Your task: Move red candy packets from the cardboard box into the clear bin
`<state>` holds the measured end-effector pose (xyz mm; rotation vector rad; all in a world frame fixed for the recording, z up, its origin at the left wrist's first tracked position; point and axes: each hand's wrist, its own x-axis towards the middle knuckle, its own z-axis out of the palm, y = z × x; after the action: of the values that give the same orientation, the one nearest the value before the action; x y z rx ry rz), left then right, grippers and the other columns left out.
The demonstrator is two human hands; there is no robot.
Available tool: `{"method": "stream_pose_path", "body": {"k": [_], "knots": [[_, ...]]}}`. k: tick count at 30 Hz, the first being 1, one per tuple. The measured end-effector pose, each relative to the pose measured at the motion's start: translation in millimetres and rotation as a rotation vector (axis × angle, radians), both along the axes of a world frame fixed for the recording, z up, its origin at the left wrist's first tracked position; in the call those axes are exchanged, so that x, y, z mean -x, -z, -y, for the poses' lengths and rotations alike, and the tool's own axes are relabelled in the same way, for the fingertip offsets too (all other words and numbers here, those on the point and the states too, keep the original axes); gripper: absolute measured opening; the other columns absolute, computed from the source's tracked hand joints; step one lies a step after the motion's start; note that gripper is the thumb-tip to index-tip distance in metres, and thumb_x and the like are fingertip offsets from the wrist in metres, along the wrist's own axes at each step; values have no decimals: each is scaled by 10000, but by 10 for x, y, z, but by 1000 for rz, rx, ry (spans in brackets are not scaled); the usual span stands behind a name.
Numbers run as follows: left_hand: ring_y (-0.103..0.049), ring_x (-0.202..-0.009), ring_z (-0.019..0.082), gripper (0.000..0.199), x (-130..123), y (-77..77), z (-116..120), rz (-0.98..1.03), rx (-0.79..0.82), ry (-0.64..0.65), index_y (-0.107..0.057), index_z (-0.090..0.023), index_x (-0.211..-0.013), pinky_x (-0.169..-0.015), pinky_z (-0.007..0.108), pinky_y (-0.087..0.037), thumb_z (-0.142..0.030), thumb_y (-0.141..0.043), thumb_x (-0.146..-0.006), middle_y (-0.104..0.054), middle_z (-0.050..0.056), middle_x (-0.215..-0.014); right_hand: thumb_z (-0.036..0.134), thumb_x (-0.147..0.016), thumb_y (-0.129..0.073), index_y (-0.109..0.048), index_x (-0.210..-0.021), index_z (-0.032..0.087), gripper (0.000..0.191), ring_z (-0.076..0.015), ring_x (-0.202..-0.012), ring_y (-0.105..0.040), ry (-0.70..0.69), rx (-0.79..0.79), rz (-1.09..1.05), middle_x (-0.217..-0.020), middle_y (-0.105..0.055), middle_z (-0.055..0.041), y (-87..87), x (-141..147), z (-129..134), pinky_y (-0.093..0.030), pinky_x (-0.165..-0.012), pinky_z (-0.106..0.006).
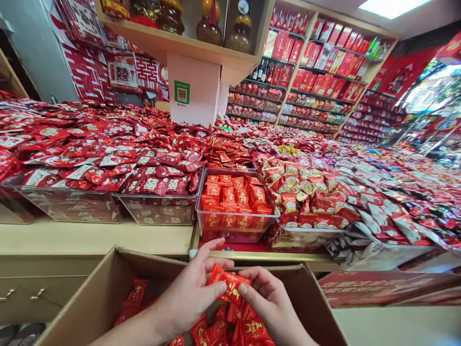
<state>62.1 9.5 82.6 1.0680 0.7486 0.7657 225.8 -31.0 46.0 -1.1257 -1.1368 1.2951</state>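
Note:
Between my two hands is a red candy packet [232, 284] with gold lettering, held over an open cardboard box [317, 298]. My left hand [187, 288] pinches its left end, thumb on the front and the other fingers partly spread behind. My right hand [272, 300] grips the right end between thumb and fingers. More red packets [254, 329] of the same look lie loose inside the box, partly hidden under my hands and forearms. Just beyond the box, a clear plastic bin [236, 221] holds rows of these red packets standing upright.
Clear bins of dark red packets [165, 185] stand to the left, and one of durian-labelled packets [306, 206] to the right. A wooden shelf [201, 48] overhangs the display. A white post [194, 91] carries a QR code sign. Stocked shelves [313, 72] line the back.

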Motion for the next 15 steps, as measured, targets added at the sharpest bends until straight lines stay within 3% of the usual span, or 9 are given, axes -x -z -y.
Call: {"method": "stream_pose_path", "body": {"k": [5, 9, 11, 13, 15], "knots": [[-569, -771, 150, 638, -16, 4, -7, 101, 121, -48, -283, -251, -1218, -743, 318, -407, -208, -612, -672, -591, 54, -973, 342, -602, -696, -569, -697, 131, 264, -93, -532, -518, 35, 163, -199, -632, -615, -28, 112, -7, -38, -409, -523, -215], [-577, -743, 150, 624, -9, 35, -59, 94, 155, -90, -316, -252, -1187, -720, 304, -415, -231, -628, -647, -615, 35, -919, 376, -662, -641, -561, -727, 137, 260, -94, -508, -521, 11, 92, -84, -615, -603, -25, 163, -32, -49, -412, -482, -205], [-574, -684, 134, 621, 1, 60, -90, 56, 143, -105, -312, -248, -1178, -674, 281, -416, -229, -626, -643, -622, 23, -886, 401, -688, -607, -565, -830, 160, 283, -141, -645, -580, -7, -138, 138, -755, -633, -61, 147, -68, -51, -463, -553, -231], [-575, -640, 132, 594, 12, 90, -113, 56, 163, -106, -325, -225, -1145, -627, 270, -413, -219, -626, -632, -628, 22, -847, 388, -709, -591, -553, -976, 215, 321, -182, -846, -582, -66, -517, 468, -958, -626, -81, 127, -107, -54, -480, -703, -270], [-582, -618, 138, 544, 19, 109, -120, 73, 204, -92, -356, -202, -1088, -589, 262, -407, -192, -626, -617, -632, 22, -807, 345, -728, -581, -541, -1044, 283, 325, -192, -947, -556, -107, -843, 797, -1038, -618, -50, 124, -126, -53, -458, -796, -284]]}}
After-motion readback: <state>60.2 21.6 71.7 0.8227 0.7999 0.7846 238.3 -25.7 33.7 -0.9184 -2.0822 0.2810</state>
